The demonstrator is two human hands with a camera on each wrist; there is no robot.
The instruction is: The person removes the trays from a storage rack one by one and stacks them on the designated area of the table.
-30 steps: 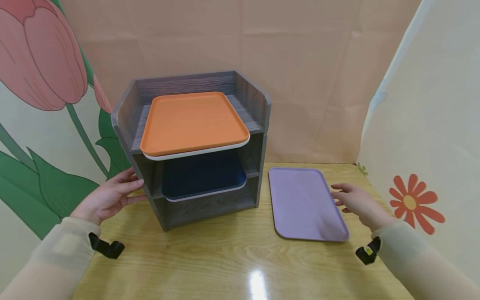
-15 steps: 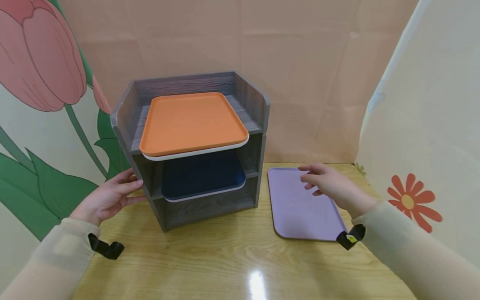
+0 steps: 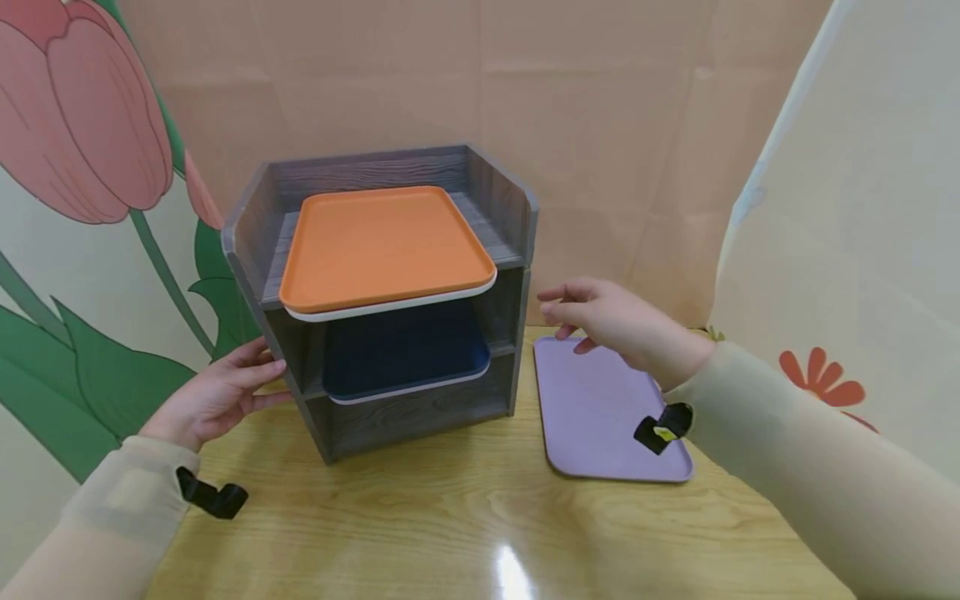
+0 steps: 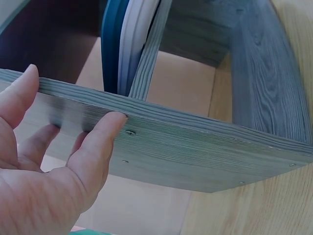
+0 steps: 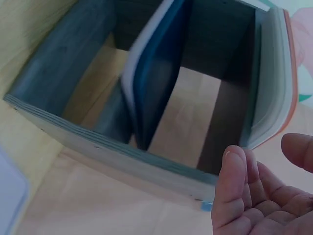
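A grey wood-grain shelf unit (image 3: 420,429) stands on the table. On its top lies an orange tray (image 3: 386,246), stacked over a white one. Its middle shelf bears a dark blue tray (image 3: 405,350) over another pale tray (image 4: 134,39). My left hand (image 3: 225,387) rests its fingertips against the unit's left side panel, fingers spread. Holding nothing, my right hand (image 3: 607,321) hovers just off the unit's right side, above the far end of a lilac tray (image 3: 600,417); its fingers are loosely bent. In the right wrist view its fingertips are near the side panel's edge.
The wooden table (image 3: 420,525) extends in front of the unit. A peach backdrop (image 3: 600,150) rises behind it. Printed panels with a pink tulip (image 3: 105,125) and a red flower (image 3: 821,379) flank the left and right sides.
My right hand has moved left and up, from the lilac tray's right edge across it toward the shelf unit. My left hand and the trays have stayed in place.
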